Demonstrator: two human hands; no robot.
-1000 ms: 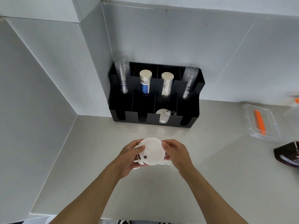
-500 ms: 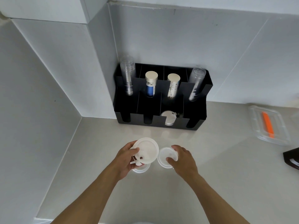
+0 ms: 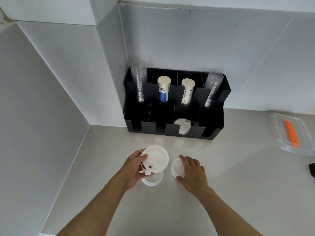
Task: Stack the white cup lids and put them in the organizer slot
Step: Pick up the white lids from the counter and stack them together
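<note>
Head view showed the left hand [image 3: 134,169] gripping a stack of white lids [image 3: 156,158] above another lid [image 3: 152,178] on the counter [image 3: 238,184]. Right hand [image 3: 191,172] fingers closed around a lid [image 3: 176,166] lying there. One lid [image 3: 182,127] sat in the black organizer's [image 3: 214,120] front slot.

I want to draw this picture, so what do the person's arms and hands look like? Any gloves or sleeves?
Both arms are bare all the way to the bottom edge of the picture: no sleeves show. The left hand and the right hand wear no gloves. I see no rings, watch or bracelet on the fingers and wrists that show. The fingernails look short and plain.
</note>
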